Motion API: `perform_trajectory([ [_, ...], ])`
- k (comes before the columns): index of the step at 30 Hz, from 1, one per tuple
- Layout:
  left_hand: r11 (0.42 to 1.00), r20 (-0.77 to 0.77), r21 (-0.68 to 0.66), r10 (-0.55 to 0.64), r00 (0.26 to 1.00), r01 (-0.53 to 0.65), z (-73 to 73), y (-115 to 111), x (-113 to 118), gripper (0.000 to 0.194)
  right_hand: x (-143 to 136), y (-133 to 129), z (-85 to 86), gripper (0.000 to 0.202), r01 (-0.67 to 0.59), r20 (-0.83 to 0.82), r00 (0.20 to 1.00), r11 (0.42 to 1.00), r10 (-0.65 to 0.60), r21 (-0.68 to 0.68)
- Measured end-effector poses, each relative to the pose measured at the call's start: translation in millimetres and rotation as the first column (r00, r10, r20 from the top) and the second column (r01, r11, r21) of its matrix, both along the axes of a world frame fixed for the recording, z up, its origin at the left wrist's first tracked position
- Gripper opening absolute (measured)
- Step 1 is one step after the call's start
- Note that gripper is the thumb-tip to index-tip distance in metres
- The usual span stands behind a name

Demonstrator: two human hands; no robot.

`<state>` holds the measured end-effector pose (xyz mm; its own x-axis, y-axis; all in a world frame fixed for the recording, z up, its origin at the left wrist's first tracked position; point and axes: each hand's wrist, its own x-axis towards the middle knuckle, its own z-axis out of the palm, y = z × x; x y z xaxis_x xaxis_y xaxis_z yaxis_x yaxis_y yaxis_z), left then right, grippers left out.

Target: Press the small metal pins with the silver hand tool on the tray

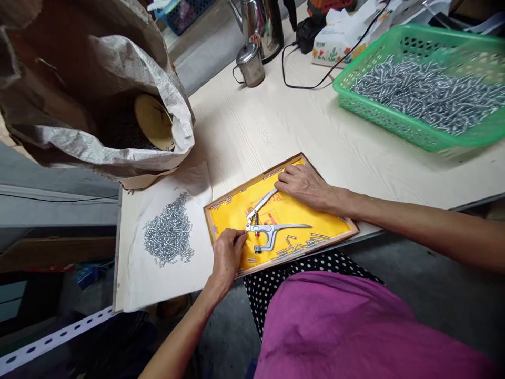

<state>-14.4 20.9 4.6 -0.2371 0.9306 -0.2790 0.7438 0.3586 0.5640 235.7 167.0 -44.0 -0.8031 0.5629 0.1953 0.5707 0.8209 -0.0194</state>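
A shallow wooden tray (357, 230) with a yellow lining lies at the table's front edge. Silver pliers (272, 230) with a spring between their parts rest in it, handles spread to the right. My left hand (228, 256) is at the tray's left side, thumb and finger pinched by the head of the pliers; what they hold is too small to name. My right hand (302, 185) bends over the tray's upper part, its fingertips at the end of the upper handle. Small metal springs (303, 245) lie scattered along the tray's lower edge.
Left of the tray, a heap of small springs (169, 231) lies on a white cloth (138, 284). Behind it stands a large open sack (158, 158). A green basket (398, 129) full of springs is at the right. A metal cup (251, 66) and a tissue pack (335, 45) stand at the back.
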Motion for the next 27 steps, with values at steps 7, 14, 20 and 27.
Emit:
perform_trajectory([
  [7,0.933,0.456,-0.322,0.301,0.838,-0.16,5.6,-2.9,10.0,0.052,1.0,0.8,-2.7,0.026,-0.014,-0.004,1.0,1.0,0.014,0.023],
  [14,0.894,0.382,-0.405,0.354,0.854,-0.189,5.9,-2.4,19.6,0.051,0.2,1.0,-0.8,0.026,-0.003,0.01,1.0,1.0,0.003,-0.002],
  [20,0.887,0.37,-0.442,0.314,0.875,-0.131,12.0,3.8,22.0,0.044,-1.2,1.0,3.2,0.024,0.014,0.011,1.0,0.999,-0.014,-0.04],
  [27,0.827,0.344,-0.561,0.25,0.905,-0.016,19.1,15.4,21.7,0.043,5.1,-3.0,13.3,0.024,-0.016,-0.052,0.999,0.976,0.005,-0.217],
])
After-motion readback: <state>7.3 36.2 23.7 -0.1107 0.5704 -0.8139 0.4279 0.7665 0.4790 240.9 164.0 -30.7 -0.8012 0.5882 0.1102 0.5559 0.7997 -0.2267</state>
